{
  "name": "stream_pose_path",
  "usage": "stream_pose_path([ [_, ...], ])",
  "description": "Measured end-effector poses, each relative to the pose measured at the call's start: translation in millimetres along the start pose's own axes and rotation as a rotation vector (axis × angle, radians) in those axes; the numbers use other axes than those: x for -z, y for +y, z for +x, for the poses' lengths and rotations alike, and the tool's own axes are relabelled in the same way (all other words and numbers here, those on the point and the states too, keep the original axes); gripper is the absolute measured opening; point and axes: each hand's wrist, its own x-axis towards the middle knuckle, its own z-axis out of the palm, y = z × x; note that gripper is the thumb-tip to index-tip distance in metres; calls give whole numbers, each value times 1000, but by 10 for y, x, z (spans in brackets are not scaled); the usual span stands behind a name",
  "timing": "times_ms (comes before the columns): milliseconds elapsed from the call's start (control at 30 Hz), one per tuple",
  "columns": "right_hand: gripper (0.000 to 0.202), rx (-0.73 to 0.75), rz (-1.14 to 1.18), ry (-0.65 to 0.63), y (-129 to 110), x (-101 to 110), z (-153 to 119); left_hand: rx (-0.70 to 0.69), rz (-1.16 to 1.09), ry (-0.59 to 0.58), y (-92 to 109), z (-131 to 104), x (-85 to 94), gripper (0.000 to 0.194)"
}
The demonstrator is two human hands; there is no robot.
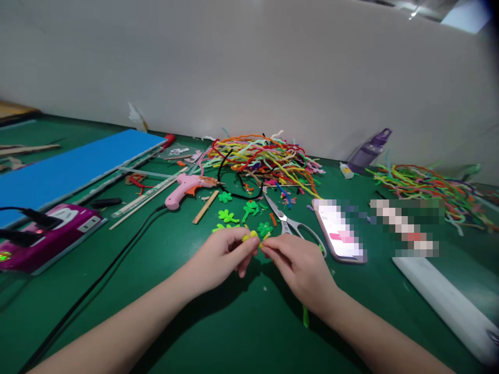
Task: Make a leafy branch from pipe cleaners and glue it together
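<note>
Between my two hands is a small yellow pipe cleaner [250, 236], bent into loops. My left hand [226, 254] is closed, pinching its left side between thumb and fingers. With thumb and forefinger together, my right hand [298, 265] grips its other end. Just beyond my fingers lie several green pipe-cleaner flowers [227, 216], on the green table [175, 311]. Scissors [286, 221] with grey handles rest open behind my right hand. A green pipe-cleaner piece [305, 316] shows below my right wrist, partly hidden by it.
A pink glue gun [183, 188] trails its cord at left, near a magenta power strip [54, 239]. A heap of coloured pipe cleaners [265, 156] lies by the wall. To the right are a lit phone [339, 234], a purple bottle [368, 150] and a second pipe-cleaner pile [432, 192].
</note>
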Motion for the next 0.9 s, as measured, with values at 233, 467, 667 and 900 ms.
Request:
stream_pose_path([
  [233, 27, -686, 846, -254, -64, 2, 79, -54, 42, -22, 72, -35, 18, 38],
  [467, 12, -20, 5, 54, -32, -6, -24, 7, -73, 82, 65, 3, 12, 29],
  [667, 14, 341, -413, 95, -2, -8, -48, 18, -42, 142, 74, 13, 3, 28],
  [900, 13, 263, -331, 101, -16, -33, -50, 4, -50, 191, 48, 30, 3, 27],
])
